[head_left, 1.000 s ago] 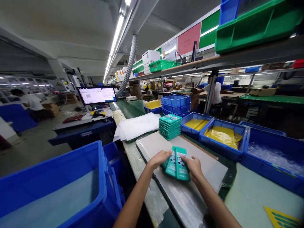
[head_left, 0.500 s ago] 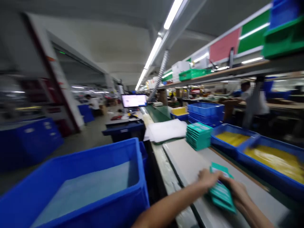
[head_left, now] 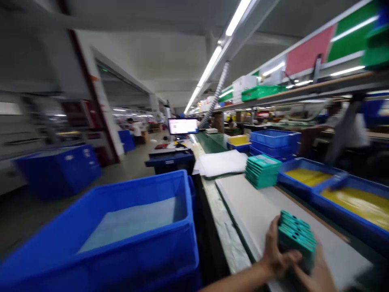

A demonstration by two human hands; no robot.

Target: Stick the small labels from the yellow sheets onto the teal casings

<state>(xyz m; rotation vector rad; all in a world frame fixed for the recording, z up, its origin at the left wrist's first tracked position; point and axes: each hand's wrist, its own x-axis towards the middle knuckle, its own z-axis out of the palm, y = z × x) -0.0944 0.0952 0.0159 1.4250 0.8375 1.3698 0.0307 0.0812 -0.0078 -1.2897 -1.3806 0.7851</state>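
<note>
Both my hands grip a block of stacked teal packets point(head_left: 297, 239) above the pale work board point(head_left: 252, 207). My left hand point(head_left: 275, 249) is closed around the block's left side, its thumb across the near face. On the other side, my right hand point(head_left: 319, 267) presses against the block, its fingers partly hidden behind it. The packets' narrow edges, with dark spots on them, face up. Farther along the board stands another neat stack of teal packets point(head_left: 263, 171), apart from my hands.
At the left is a large blue bin point(head_left: 170, 239) with a pale sheet inside. Blue trays of yellow packets point(head_left: 355, 202) line the right side. White sheets point(head_left: 223, 163) lie beyond the board, near stacked blue crates point(head_left: 273, 140) and a monitor point(head_left: 182, 125). A person sits at the right back.
The teal packets were fanned out flat between my hands; now they are squared into an upright block. My view has turned slightly left.
</note>
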